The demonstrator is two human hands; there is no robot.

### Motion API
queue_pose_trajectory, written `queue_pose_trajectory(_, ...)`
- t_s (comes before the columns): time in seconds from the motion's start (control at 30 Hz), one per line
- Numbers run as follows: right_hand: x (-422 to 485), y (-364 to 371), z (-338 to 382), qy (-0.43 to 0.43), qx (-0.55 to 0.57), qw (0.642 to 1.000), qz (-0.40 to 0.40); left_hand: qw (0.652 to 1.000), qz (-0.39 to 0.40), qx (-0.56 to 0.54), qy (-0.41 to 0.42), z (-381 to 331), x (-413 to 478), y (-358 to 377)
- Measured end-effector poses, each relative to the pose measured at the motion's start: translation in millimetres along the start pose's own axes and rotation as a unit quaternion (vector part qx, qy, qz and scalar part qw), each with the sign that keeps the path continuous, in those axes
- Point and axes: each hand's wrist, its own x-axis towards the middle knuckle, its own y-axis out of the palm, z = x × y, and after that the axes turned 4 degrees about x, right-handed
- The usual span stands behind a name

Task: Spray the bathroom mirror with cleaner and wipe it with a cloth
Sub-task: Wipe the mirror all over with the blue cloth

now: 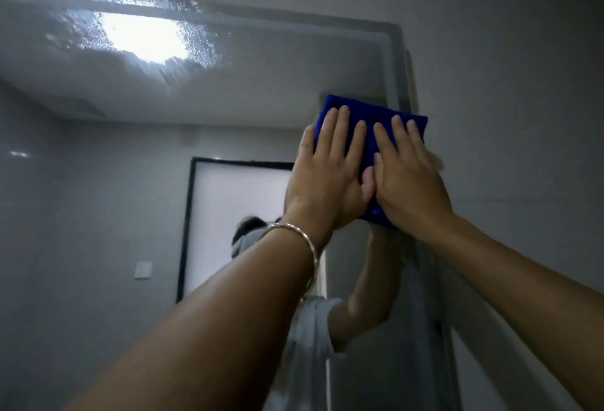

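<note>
2 straight-fingered hands, left hand (327, 182) and right hand (411, 185), press the blue cloth (371, 116) flat against the mirror (228, 100).

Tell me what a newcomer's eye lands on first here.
The bright blue cloth stands out most, pressed flat against the mirror near its upper right corner by the left hand and right hand side by side. Next comes the glaring reflected ceiling light at the mirror's upper left, ringed by wet spray droplets. A thin metal bracelet circles the left wrist.
</note>
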Motion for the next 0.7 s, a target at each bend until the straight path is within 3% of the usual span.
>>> queue_pose_trajectory(0.33,-15.3,42.2,147.7,-0.044,0.103,0.993,-0.035,0.999,-0.011,0.045,-0.003,143.4,-88.1,-5.7)
queue_pose_trajectory(0.7,-53.9,84.1,301.1,-0.080,0.097,0.992,-0.021,0.996,0.029,0.050,-0.067,258.5,-205.0,-12.4)
